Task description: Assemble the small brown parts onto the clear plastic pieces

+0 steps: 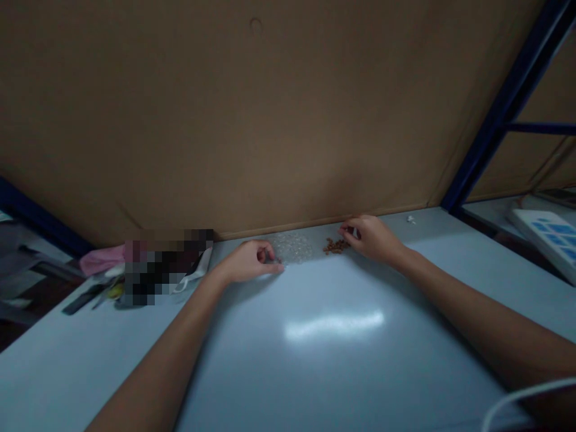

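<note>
A pile of small clear pieces (293, 247) lies on the pale table near the back panel. My left hand (249, 262) rests at the pile's left edge, fingers curled in towards the thumb; whatever sits between the tips is too small to name. Just right of the clear pieces is a smaller heap of brown bead-like pieces (333, 246). Over the right side of that heap, my right hand (371, 237) has its thumb and fingers drawn together in a pinch. What is in the pinch, if anything, cannot be made out.
A brown panel (288, 120) stands along the back of the table (315, 378). Pink cloth (103, 259) and mixed items, partly blurred out, are at left. A small white scrap (411, 220) lies at right. A white cable (517, 396) curves across the lower right corner.
</note>
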A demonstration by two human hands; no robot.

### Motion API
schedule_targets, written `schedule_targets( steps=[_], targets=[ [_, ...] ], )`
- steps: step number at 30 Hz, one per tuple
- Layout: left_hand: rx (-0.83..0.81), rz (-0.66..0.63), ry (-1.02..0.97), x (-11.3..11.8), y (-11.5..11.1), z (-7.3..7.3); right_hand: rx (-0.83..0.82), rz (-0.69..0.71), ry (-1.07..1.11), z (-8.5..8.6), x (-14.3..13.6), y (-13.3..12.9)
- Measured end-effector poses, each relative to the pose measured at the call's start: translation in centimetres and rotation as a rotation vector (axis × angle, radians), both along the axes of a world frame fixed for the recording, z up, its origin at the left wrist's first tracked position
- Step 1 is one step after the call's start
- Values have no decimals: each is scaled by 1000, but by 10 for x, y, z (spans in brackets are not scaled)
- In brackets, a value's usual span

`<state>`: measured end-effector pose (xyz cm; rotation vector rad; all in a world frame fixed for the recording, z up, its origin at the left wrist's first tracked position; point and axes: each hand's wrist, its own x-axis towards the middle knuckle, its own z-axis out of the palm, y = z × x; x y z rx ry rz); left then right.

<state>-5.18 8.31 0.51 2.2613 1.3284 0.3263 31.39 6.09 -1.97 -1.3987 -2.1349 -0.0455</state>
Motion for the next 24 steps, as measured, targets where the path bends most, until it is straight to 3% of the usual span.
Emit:
schedule_targets(
  steps=[7,15,21,24],
  targets=[
    [-121,-56,-143,5,0,-4,16,9,5,1,-2,-2],
    [-128,28,-413,18,-7,7,77,62,30,5,-6,-7],
    [-139,118,-747,62,-33,5,4,364,175,10,-30,-27],
    [-180,114,-777,77,-44,2,36,469,209,7,-44,-35]
  ],
)
